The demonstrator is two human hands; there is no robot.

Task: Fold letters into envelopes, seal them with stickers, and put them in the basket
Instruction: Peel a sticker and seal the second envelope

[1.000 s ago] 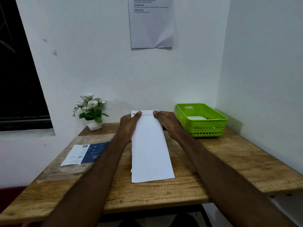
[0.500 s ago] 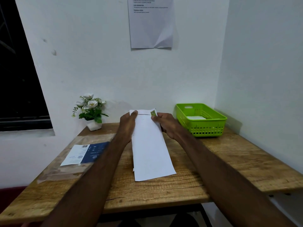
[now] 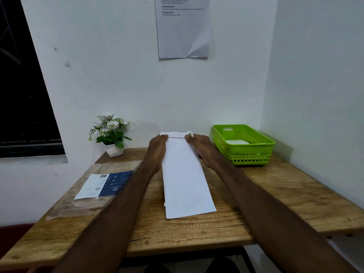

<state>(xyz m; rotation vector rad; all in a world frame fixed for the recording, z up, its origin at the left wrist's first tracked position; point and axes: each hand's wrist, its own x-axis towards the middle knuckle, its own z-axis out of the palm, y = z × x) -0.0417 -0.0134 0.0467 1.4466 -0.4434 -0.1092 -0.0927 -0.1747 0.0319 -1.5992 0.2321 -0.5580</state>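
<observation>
A long white envelope (image 3: 185, 180) lies lengthwise on the wooden table (image 3: 295, 196), its flap at the far end. My left hand (image 3: 157, 148) pinches the far left corner by the flap crease. My right hand (image 3: 199, 148) pinches the far right corner. The flap stands slightly raised between my thumbs. The green basket (image 3: 244, 154) stands at the back right with a white envelope (image 3: 237, 142) lying inside it.
A clear plastic packet with a blue and white label (image 3: 104, 185) lies on the left of the table. A small white pot of flowers (image 3: 111, 133) stands at the back left. White walls close the back and right; a paper sheet (image 3: 183, 28) hangs above.
The envelope's near end has shifted slightly right. A green sticker seen at the flap's right corner half a second ago is now out of sight under my right fingers.
</observation>
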